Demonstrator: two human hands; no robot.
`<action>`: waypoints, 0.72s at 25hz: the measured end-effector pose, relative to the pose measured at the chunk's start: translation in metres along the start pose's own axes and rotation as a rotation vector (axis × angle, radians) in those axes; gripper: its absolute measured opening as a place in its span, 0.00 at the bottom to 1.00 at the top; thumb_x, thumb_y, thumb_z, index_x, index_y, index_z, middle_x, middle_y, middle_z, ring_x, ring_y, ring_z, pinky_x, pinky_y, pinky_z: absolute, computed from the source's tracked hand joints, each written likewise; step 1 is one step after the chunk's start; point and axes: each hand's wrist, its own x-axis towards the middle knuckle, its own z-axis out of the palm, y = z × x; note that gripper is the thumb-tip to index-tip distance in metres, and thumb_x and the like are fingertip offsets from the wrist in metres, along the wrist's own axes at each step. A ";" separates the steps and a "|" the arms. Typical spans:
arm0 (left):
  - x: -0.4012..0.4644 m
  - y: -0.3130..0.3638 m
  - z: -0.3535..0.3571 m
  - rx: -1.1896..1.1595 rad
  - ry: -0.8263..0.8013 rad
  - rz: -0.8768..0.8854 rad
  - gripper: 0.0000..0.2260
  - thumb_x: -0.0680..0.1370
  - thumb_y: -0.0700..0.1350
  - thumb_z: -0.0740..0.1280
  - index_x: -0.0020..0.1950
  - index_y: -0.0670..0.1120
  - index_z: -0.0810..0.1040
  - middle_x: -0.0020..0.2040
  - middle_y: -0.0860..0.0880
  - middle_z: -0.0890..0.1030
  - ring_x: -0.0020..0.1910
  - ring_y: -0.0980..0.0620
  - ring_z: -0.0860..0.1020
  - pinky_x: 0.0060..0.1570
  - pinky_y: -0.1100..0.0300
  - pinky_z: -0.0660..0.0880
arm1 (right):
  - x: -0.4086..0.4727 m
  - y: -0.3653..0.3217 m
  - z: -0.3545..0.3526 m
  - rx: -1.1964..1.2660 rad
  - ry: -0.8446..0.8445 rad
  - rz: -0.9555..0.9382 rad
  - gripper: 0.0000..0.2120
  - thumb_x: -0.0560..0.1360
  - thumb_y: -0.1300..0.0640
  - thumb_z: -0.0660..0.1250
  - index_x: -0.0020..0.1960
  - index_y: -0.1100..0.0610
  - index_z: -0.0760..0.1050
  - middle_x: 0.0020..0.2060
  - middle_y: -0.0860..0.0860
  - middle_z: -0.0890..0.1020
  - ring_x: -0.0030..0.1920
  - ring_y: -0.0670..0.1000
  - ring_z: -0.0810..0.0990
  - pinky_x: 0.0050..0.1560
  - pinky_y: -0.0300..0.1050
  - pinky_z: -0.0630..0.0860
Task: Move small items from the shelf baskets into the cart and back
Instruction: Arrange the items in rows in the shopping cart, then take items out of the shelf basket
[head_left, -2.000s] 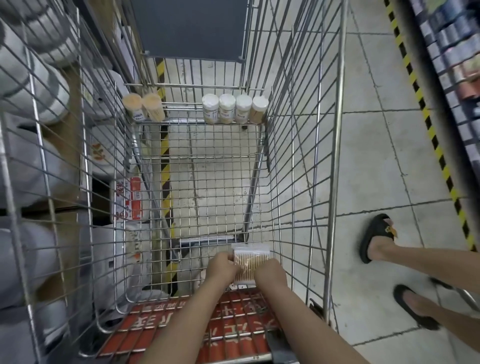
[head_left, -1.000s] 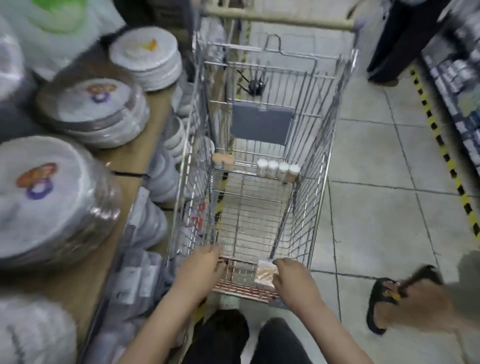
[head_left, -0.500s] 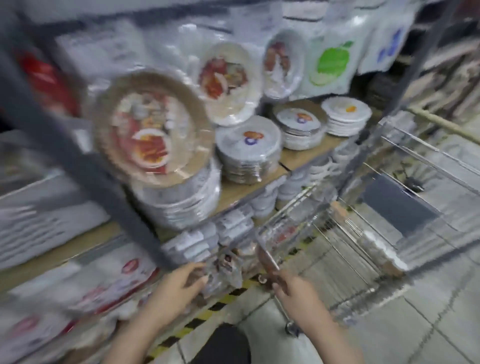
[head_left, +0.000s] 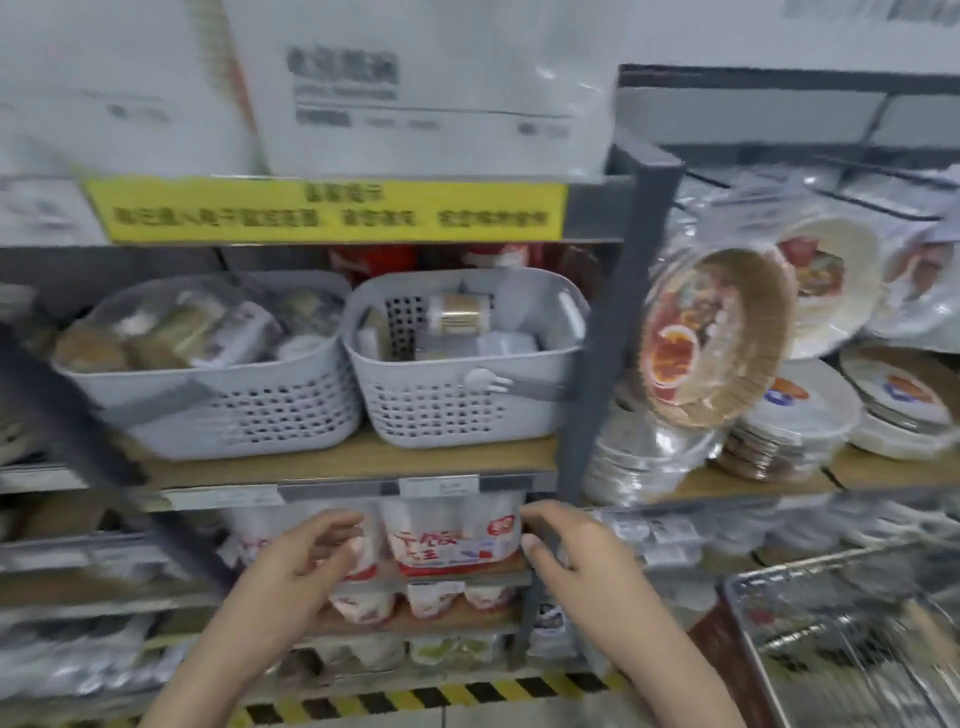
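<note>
While both hands hang in front of the shelf, neither one holds anything I can see. The left hand (head_left: 306, 561) has its fingers loosely bent, and the thumb and fingers do not pinch anything. The right hand (head_left: 566, 551) is loosely bent too. Its fingertips are near the grey shelf post (head_left: 618, 322). The picture is blurry there, so I cannot tell if something thin is tucked inside the right hand.

Above the hands, two pale grey baskets with little holes sit side by side on a wooden shelf board (head_left: 363, 460). The left basket (head_left: 228, 410) is piled with small wrapped packs. The right basket (head_left: 441, 410) has small items in it, and one of them is a little tub with a white cap and a gold-brown middle (head_left: 457, 314). It lies on its side near the top. A small white plastic fork (head_left: 488, 382) sticks to the front of the right basket.

Behind the hands, on the lower shelf, stand white packs with red print (head_left: 452, 540).

A yellow sign (head_left: 327, 210) with blurry words runs along the shelf above the baskets. White boxes (head_left: 431, 83) sit on top of it. To the right of the post, stacks of paper plates (head_left: 800, 410) are wrapped in clear plastic, and a brown bowl pack (head_left: 717, 338) leans over them.

A corner of the wire cart (head_left: 841, 623) shows at the bottom right. Yellow and black tape (head_left: 431, 693) runs along the floor under the shelf.
</note>
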 end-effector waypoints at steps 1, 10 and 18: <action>0.002 -0.005 -0.019 -0.003 0.027 -0.014 0.06 0.78 0.44 0.66 0.51 0.55 0.76 0.49 0.57 0.81 0.48 0.60 0.79 0.42 0.72 0.72 | 0.009 -0.014 0.004 0.001 0.013 -0.023 0.15 0.80 0.52 0.59 0.66 0.47 0.71 0.58 0.41 0.76 0.52 0.39 0.73 0.51 0.32 0.70; 0.070 0.048 -0.110 0.088 0.012 0.315 0.09 0.78 0.48 0.64 0.56 0.60 0.74 0.51 0.65 0.79 0.51 0.71 0.74 0.46 0.76 0.71 | 0.085 -0.082 -0.008 0.089 0.369 -0.141 0.11 0.78 0.58 0.63 0.59 0.50 0.77 0.49 0.33 0.76 0.50 0.23 0.70 0.48 0.20 0.66; 0.147 0.103 -0.082 0.198 -0.067 0.502 0.12 0.79 0.46 0.63 0.62 0.52 0.75 0.55 0.58 0.78 0.55 0.63 0.75 0.58 0.62 0.72 | 0.135 -0.067 -0.050 -0.004 0.416 -0.032 0.10 0.78 0.60 0.62 0.56 0.54 0.78 0.46 0.42 0.80 0.47 0.39 0.76 0.43 0.25 0.69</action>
